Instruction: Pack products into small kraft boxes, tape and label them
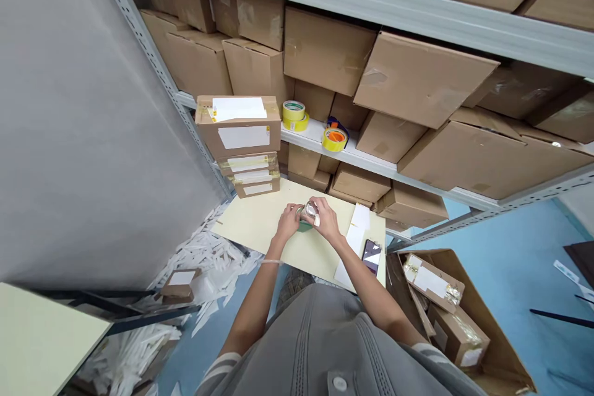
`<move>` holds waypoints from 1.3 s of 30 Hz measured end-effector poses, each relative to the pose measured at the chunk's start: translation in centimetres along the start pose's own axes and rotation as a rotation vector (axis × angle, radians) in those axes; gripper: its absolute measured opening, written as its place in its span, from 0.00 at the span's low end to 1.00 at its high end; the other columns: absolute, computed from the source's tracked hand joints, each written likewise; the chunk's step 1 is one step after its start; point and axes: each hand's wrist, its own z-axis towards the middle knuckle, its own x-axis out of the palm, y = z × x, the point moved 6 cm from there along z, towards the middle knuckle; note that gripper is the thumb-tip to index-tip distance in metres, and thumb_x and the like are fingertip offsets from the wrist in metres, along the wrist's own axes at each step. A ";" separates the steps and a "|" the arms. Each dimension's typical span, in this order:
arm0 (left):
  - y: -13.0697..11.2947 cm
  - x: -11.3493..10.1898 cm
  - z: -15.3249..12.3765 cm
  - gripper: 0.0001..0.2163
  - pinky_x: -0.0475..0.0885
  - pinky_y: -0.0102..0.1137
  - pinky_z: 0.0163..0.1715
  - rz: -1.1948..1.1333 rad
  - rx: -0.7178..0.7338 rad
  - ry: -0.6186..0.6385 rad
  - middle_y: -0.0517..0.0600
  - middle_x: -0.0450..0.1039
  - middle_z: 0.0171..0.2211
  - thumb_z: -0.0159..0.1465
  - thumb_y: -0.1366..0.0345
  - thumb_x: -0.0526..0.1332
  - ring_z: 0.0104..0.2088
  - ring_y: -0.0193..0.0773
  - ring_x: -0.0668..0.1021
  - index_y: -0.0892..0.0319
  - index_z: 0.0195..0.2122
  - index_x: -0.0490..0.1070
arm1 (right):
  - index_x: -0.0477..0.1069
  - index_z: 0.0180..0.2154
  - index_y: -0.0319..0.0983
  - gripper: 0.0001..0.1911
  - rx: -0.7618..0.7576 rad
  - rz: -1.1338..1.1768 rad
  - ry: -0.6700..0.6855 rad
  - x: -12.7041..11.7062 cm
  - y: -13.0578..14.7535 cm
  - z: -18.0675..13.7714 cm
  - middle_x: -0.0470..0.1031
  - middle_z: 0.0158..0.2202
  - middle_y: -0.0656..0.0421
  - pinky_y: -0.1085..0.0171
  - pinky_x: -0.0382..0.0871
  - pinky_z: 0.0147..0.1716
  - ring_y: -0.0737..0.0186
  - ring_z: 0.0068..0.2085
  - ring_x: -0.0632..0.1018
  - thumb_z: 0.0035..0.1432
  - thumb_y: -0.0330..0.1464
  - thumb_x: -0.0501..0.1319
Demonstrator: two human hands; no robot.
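Both my hands meet over the middle of a pale yellow table [253, 223]. My left hand [289, 223] and my right hand [323, 220] are closed around a small object [310, 210] with a clear, shiny top and a green part underneath; it looks like a tape roll or dispenser, but it is too small to name surely. Just right of my right forearm lie white label sheets [356, 234] and a dark phone [371, 255].
A stack of taped, labelled cardboard boxes [239, 130] stands at the table's far left. Yellow tape rolls [296, 114] sit on the metal shelf [371, 164] among large cartons. An open carton with small parcels [445, 303] stands at the right. White paper scraps [204, 266] litter the blue floor.
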 end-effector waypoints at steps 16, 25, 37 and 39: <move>3.1 2.8 0.1 0.19 0.62 0.44 0.59 -0.425 -0.230 0.012 0.59 0.70 0.51 0.62 0.58 0.59 0.56 0.49 0.72 0.59 0.52 0.69 | 0.76 0.48 0.51 0.19 0.344 0.215 0.048 3.7 -5.4 2.4 0.78 0.46 0.61 0.56 0.71 0.48 0.55 0.46 0.78 0.52 0.38 0.68; 4.6 2.6 0.0 0.21 0.60 0.42 0.60 -0.286 -0.186 0.061 0.59 0.72 0.52 0.64 0.63 0.56 0.57 0.48 0.71 0.62 0.57 0.67 | 0.70 0.58 0.44 0.28 0.381 0.694 0.397 5.8 -5.8 3.0 0.69 0.60 0.57 0.62 0.77 0.33 0.57 0.42 0.79 0.53 0.35 0.63; 3.1 4.3 1.5 0.22 0.61 0.39 0.61 -0.143 -0.160 0.186 0.59 0.68 0.60 0.67 0.66 0.49 0.61 0.45 0.69 0.63 0.61 0.65 | 0.59 0.64 0.40 0.44 0.507 0.682 0.428 6.7 -8.3 1.0 0.74 0.49 0.54 0.61 0.77 0.32 0.61 0.35 0.78 0.44 0.28 0.67; 2.8 4.2 1.8 0.22 0.60 0.38 0.62 -0.137 -0.147 0.198 0.58 0.68 0.60 0.67 0.67 0.49 0.61 0.44 0.69 0.62 0.61 0.65 | 0.59 0.64 0.39 0.45 0.496 0.624 0.421 6.3 -8.2 1.2 0.74 0.49 0.54 0.61 0.76 0.34 0.60 0.37 0.78 0.42 0.27 0.68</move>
